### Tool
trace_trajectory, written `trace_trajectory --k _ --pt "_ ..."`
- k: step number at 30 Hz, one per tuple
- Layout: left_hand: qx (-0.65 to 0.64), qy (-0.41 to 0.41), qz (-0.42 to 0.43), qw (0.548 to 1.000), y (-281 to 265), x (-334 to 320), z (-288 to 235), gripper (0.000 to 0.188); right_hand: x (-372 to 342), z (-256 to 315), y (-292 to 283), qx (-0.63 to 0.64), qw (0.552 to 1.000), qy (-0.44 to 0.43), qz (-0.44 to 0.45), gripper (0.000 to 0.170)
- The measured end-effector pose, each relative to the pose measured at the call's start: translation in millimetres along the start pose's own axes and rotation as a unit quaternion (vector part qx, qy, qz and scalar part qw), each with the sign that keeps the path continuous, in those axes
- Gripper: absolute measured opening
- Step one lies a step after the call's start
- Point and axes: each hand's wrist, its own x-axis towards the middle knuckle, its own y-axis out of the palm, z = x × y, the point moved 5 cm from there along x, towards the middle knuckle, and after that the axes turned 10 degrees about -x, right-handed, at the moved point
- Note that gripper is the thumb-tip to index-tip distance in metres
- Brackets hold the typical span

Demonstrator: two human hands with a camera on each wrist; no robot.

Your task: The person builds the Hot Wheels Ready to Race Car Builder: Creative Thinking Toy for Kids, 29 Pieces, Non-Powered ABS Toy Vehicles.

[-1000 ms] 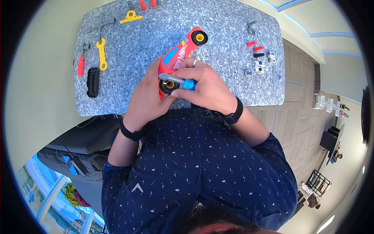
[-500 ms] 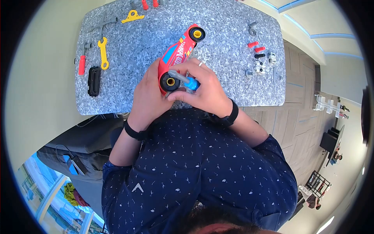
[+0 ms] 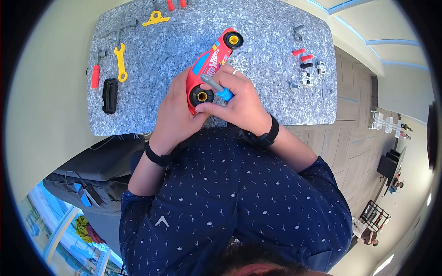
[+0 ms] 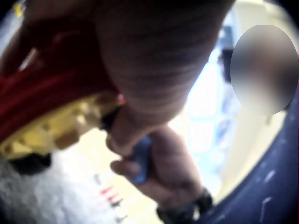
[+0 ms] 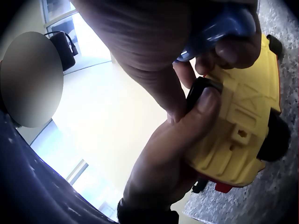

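In the head view a red toy car [image 3: 202, 68] stands tilted on its side, its wheels facing up and right. My left hand [image 3: 172, 108] grips its near end from the left; the thumb presses by the black near wheel [image 3: 201, 97] with a yellow hub. The right hand [image 3: 244, 97] holds a toy screwdriver [image 3: 214, 84] with a grey shaft and blue handle, shaft pointing up-left past the wheel. Its thumb and fingertips are right at that wheel. In the right wrist view, the car's yellow underside [image 5: 243, 109] shows.
On the speckled table [image 3: 267, 83], a yellow wrench [image 3: 120, 62], a red-handled tool [image 3: 95, 76] and a black part [image 3: 109, 95] lie left. A yellow piece [image 3: 155, 18] lies at the back. Red pegs [image 3: 299, 52] and small grey parts [image 3: 306, 82] lie right.
The screwdriver's shaft has swung from lying across the near wheel to pointing up-left above it, uncovering the hub. The car has shifted slightly up and left. Both hands keep their holds.
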Motion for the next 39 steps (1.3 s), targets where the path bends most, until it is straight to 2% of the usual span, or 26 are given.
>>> trace_trajectory --k 2,5,8,13,16,19,21,22,24,26,28,29,30,33,36,39 --pt "0.004 0.005 -0.002 1.000 0 0 0 0.094 -2 -3 1 -0.010 1.000 -0.006 0.012 0.046" --pt "0.014 0.008 -0.003 1.000 0 0 0 0.097 -6 -10 -1 0.045 0.999 -0.005 -0.004 0.049" --pt "0.014 -0.001 0.010 1.000 1 0 0 0.104 -5 -8 -5 0.007 0.999 -0.035 -0.021 0.054" --pt "0.011 0.001 0.049 0.999 -12 4 3 0.114 0 -6 -5 -0.031 0.998 -0.015 0.043 0.060" --pt "0.060 -0.011 0.049 0.997 -33 4 -8 0.111 1 -9 -3 -0.019 0.999 -0.020 0.047 0.063" --pt "-0.009 0.044 -0.014 0.999 -70 4 -48 0.095 -1 -9 -2 0.005 0.999 -0.018 0.043 0.063" --pt "-0.066 0.260 -0.078 0.960 -104 -13 -57 0.065 -1 -9 0 0.022 0.999 -0.013 0.042 0.063" --pt "-0.185 0.310 -0.068 0.930 -111 -22 -73 0.049 -3 -11 0 0.030 0.999 -0.010 0.043 0.063" --pt "-0.316 0.405 -0.051 0.856 -133 -42 -116 0.032 -6 -13 2 0.041 0.998 -0.008 0.042 0.063" --pt "-0.366 0.482 -0.068 0.793 -144 -65 -150 0.030 -9 -17 3 0.046 0.998 -0.012 0.038 0.063" --pt "-0.406 0.553 -0.095 0.721 -130 -65 -183 0.019 -12 -17 3 0.050 0.998 0.005 0.048 0.063" --pt "-0.409 0.597 -0.098 0.683 -116 -53 -202 0.008 -12 -18 3 0.051 0.997 0.012 0.051 0.064" --pt "-0.409 0.640 -0.100 0.643 -110 -49 -211 0.006 -13 -17 2 0.053 0.997 0.012 0.048 0.064" --pt "-0.446 0.616 -0.035 0.649 -109 -40 -216 0.007 -13 -15 3 0.062 0.998 0.005 0.033 0.064" --pt "-0.434 0.529 0.034 0.728 -108 -41 -216 0.007 -13 -17 3 0.066 0.998 -0.005 0.019 0.064" --pt "-0.438 0.516 0.039 0.735 -107 -41 -213 0.008 -11 -17 5 0.068 0.997 -0.007 0.024 0.064"
